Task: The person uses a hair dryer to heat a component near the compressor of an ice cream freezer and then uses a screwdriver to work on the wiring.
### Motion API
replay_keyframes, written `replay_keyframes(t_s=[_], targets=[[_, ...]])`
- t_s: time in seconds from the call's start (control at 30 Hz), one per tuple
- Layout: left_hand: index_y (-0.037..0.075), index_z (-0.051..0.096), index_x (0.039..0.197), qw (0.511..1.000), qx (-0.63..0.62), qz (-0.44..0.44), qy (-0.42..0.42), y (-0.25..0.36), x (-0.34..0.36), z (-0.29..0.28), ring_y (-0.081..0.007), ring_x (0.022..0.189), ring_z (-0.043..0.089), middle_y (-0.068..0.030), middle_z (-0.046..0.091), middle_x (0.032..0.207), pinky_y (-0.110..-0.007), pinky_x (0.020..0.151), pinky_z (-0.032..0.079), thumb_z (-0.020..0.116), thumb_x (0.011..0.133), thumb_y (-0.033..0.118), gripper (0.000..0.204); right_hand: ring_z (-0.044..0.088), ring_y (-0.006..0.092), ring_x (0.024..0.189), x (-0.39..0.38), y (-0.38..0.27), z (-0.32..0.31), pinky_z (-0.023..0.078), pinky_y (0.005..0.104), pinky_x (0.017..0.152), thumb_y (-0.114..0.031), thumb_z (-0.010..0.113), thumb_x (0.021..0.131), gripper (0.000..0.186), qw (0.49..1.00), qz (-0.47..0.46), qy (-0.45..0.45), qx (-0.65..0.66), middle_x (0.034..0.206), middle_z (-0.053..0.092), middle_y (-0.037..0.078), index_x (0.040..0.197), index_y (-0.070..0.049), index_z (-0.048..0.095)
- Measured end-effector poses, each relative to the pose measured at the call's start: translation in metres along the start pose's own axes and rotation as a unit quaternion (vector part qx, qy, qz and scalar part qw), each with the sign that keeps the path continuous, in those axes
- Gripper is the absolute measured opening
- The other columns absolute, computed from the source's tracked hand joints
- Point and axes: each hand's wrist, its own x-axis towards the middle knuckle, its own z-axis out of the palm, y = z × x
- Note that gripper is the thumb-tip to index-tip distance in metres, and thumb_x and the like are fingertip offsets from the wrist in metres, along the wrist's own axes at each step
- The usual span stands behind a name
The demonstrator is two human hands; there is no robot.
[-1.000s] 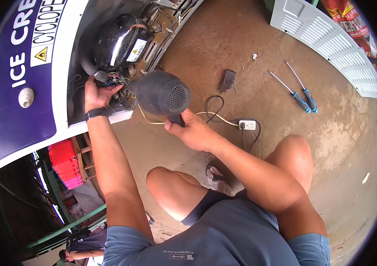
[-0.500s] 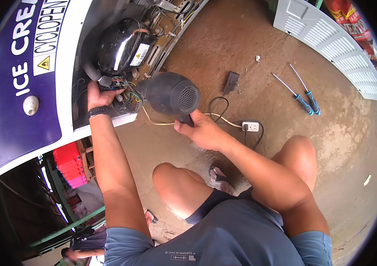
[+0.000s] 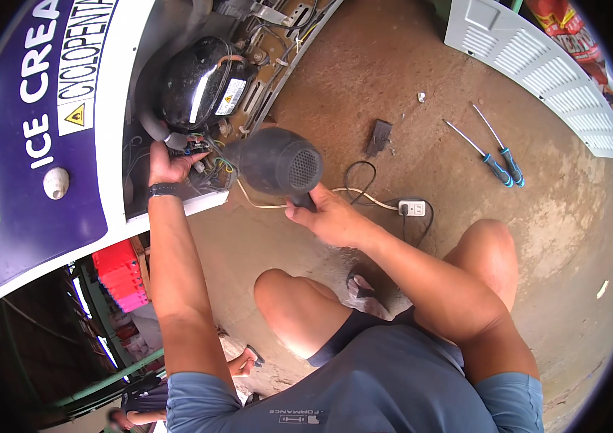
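I see the right hand (image 3: 334,219) gripping a dryer (image 3: 276,162), its nozzle near wires (image 3: 221,167) beside a black compressor (image 3: 202,85). The left hand (image 3: 168,164) reaches in there; its grip I can't tell. Hot air too close could burn it or damage the wires.

Purple panel (image 3: 46,231) bears white lettering (image 3: 34,92) and warning sticker (image 3: 75,114); black compressor (image 3: 184,83), label (image 3: 231,97).
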Motion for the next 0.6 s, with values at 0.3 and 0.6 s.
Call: replay_keyframes(t_s=[0.3, 0.6], targets=[[0.004, 0.055, 0.133, 0.998, 0.039, 0.041, -0.007, -0.002, 0.005, -0.008, -0.0411, 0.108, 0.060, -0.0233, 0.062, 0.117, -0.073, 0.099, 0.046, 0.053, 0.103, 0.053, 0.058, 0.058, 0.0155, 0.107, 0.000, -0.012, -0.001, 0.047, 0.0341, 0.097, -0.028, 0.067, 0.100, 0.047, 0.999, 0.042, -0.023, 0.012, 0.113, 0.062, 0.003, 0.139, -0.010, 0.048], [0.007, 0.055, 0.134, 0.997, 0.055, 0.048, -0.017, 0.000, 0.003, -0.009, -0.0399, 0.108, 0.058, -0.0210, 0.058, 0.121, -0.075, 0.096, 0.046, 0.056, 0.101, 0.052, 0.056, 0.058, 0.0156, 0.107, 0.000, -0.010, -0.005, 0.046, 0.0340, 0.098, -0.025, 0.066, 0.100, 0.044, 1.000, 0.011, -0.023, 0.014, 0.112, 0.061, 0.003, 0.137, -0.009, 0.048]])
